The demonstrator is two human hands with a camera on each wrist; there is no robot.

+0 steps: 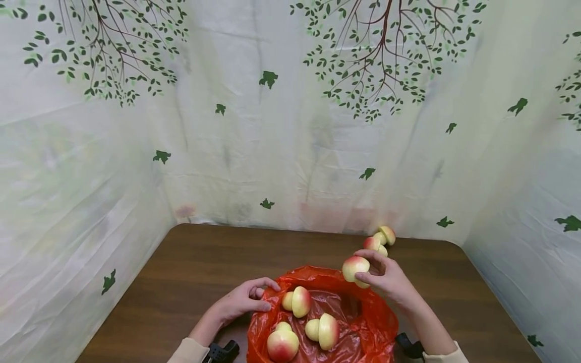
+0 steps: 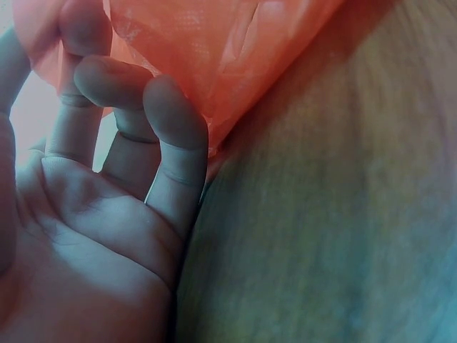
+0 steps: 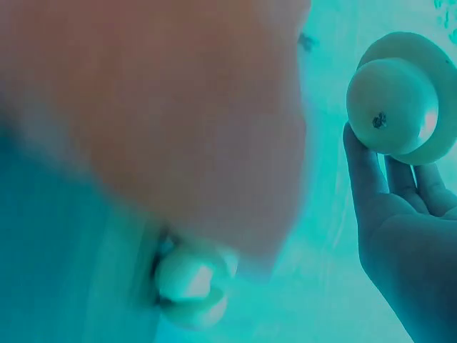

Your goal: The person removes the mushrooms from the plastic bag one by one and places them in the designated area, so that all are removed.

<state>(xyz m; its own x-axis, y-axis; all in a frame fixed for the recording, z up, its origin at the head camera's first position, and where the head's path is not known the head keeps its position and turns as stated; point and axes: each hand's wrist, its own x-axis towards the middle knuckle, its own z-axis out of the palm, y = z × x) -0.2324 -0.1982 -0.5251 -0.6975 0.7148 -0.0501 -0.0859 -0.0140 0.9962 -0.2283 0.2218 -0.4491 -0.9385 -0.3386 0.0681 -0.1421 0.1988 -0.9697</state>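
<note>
A red plastic bag (image 1: 381,322) stands with its mouth spread wide at the table's near side. My left hand (image 1: 245,300) grips its left rim between thumb and fingers; the curled fingers (image 2: 175,114) show against the film in the left wrist view. Three mushroom-shaped pieces, yellow with red-blushed caps, lie inside: one mushroom (image 1: 301,302) near the left hand, another mushroom (image 1: 328,331) in the middle, a third mushroom (image 1: 282,347) in front. Above the bag's far right rim, my right hand (image 1: 386,275) pinches a further mushroom (image 1: 355,268), its rounded stem end visible (image 3: 393,107) in the right wrist view.
At the back edge of the brown wooden table (image 1: 218,252) lie two more mushrooms, one mushroom (image 1: 387,235) behind the other mushroom (image 1: 373,244). A pale curtain (image 1: 272,151) with leaf prints hangs behind and on both sides. Black devices sit on both wrists.
</note>
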